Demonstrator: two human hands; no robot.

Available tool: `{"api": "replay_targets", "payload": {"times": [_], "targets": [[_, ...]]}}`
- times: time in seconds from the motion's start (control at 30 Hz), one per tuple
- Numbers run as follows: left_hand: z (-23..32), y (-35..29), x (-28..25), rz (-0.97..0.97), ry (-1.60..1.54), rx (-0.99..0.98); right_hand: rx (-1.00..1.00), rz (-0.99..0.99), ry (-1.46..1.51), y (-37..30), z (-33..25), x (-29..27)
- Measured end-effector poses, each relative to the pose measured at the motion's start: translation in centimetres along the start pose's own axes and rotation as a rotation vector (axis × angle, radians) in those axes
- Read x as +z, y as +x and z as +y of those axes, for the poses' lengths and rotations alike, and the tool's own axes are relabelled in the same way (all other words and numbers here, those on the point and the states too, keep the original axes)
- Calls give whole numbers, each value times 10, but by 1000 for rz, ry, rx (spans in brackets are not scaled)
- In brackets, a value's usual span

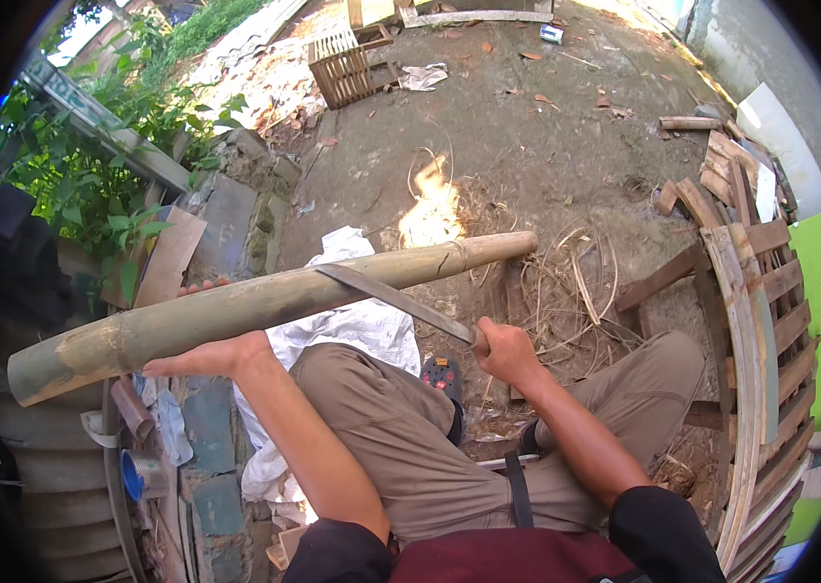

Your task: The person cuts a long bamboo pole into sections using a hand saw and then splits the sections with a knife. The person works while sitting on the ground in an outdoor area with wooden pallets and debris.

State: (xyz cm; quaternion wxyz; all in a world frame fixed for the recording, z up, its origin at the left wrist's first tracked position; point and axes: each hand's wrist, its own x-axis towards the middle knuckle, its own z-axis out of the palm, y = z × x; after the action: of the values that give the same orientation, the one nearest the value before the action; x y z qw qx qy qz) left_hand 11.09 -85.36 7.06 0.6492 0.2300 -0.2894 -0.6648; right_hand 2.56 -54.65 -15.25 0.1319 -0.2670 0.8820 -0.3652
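A thick green-brown bamboo pole [206,309] lies slanted across the view, its near end at the left and its narrower end pointing right. My left hand [221,357] cradles it from beneath, palm up, with fingertips showing over the far side. In my right hand [508,352] is the handle of a long machete [401,302]. The blade runs up and left, its tip end lying against the upper side of the pole around the middle. My fingers are wrapped closed around that handle.
Flames [435,206] burn on the ground just beyond the pole. Thin bamboo strips [585,282] lie coiled to the right. A white sheet [372,335] spreads beside my leg. A slatted wooden frame [736,321] stands right; a wooden crate [340,70] stands farther off.
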Motion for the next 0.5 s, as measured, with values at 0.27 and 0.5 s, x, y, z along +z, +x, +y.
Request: {"api": "replay_targets", "payload": {"times": [0.27,0.5], "targets": [[0,-2,-2,-124,-27,9,123,-37,66,2,13,-9],[-4,1,-3,-221,-56,3,205,237,149,7,15,19]]}}
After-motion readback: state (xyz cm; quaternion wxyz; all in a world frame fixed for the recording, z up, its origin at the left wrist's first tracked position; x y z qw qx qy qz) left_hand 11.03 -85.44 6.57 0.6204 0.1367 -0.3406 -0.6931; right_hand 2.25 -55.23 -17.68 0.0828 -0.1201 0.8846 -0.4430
